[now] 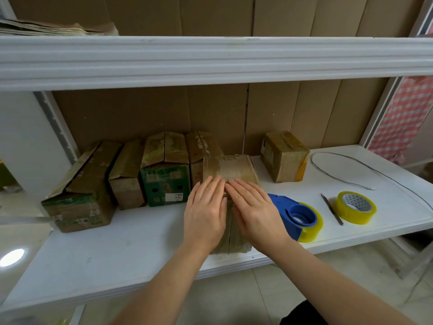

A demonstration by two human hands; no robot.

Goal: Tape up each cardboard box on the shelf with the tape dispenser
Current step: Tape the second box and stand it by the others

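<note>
A brown cardboard box (232,170) stands at the front middle of the white shelf (117,249), with a strip of clear tape along its top seam. My left hand (205,212) and my right hand (255,212) lie flat side by side on its top, fingers straight and pressed down, holding nothing. The blue tape dispenser (293,213) with its yellow-tinted roll lies on the shelf just right of my right hand, untouched. Several more boxes (164,170) stand in a row at the back left. One taped box (284,156) sits alone at the back right.
A spare roll of tape (355,207) and a thin knife or pen (331,208) lie right of the dispenser. A grey cable (339,173) loops across the shelf's right end. An upper shelf board (210,59) overhangs. Cardboard sheets (281,113) line the back.
</note>
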